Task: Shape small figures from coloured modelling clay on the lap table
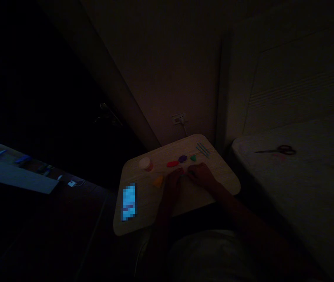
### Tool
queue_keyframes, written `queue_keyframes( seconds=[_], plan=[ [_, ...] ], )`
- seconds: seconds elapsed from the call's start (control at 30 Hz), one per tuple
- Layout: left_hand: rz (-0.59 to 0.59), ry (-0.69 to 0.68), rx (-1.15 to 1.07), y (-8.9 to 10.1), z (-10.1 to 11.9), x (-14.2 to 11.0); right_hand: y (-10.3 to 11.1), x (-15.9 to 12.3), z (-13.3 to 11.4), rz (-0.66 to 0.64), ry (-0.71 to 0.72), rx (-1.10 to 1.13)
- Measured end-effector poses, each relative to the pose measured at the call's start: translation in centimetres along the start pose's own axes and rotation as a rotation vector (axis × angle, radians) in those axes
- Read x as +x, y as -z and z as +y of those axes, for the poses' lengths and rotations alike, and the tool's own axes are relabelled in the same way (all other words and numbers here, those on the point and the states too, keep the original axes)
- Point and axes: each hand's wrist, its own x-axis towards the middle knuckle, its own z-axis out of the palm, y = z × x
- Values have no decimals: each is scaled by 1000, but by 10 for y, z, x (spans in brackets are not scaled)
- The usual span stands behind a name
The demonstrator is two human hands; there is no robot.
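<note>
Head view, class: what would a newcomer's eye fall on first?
A bright, pixelated rectangle glows at the near left of the dim table. Beyond the left hand and right hand, a red piece, purple piece and green piece stand out in a row.

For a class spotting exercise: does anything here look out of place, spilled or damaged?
The bright screen at the left end of the table looks odd: coarse blue blocks hide what it shows. No spill or damage stands out around the left hand and right hand, though dimness hides detail.
</note>
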Motion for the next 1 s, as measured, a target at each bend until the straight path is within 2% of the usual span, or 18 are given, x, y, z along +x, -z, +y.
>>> queue_keyframes(
  seconds=[0.27, 0.57, 1.0],
  plan=[
    [9, 2, -22, -1, 3, 0, 2, -1, 1, -20, 42, 72],
    [-13, -28, 5, -3, -1, -1, 0, -3, 2, 29, 52, -20],
    [23, -3, -51, 2, 14, 1, 0, -5, 2, 46, 69, -29]
  ],
)
